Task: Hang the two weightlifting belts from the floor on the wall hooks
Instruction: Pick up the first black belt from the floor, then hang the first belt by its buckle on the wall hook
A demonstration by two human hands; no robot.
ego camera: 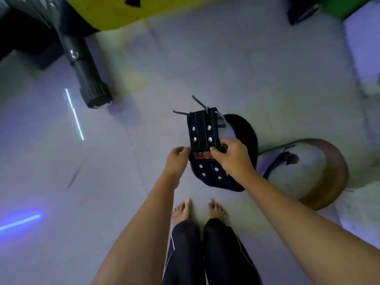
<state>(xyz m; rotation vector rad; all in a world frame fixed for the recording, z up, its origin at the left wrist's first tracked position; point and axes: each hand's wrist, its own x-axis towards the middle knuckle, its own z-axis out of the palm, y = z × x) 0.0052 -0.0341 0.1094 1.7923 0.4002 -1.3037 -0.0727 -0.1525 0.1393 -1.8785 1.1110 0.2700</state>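
A black weightlifting belt (201,128) with silver rivets, white stitching and red lettering is held up over the tiled floor in the middle of the view. My right hand (230,155) grips it at the lettering, thumb on the front. My left hand (177,159) pinches its left edge with curled fingers. The belt's metal buckle and black straps stick out at its far end. A brown belt (327,171), coiled in a loop with black lacing inside, lies on the floor to the right, apart from both hands. No wall hooks are visible.
A black machine leg with a rubber foot (96,97) stands on the floor at upper left, under a yellow panel (115,13). My bare feet (197,210) are just below the black belt. Light tiles (267,68) stretch ahead.
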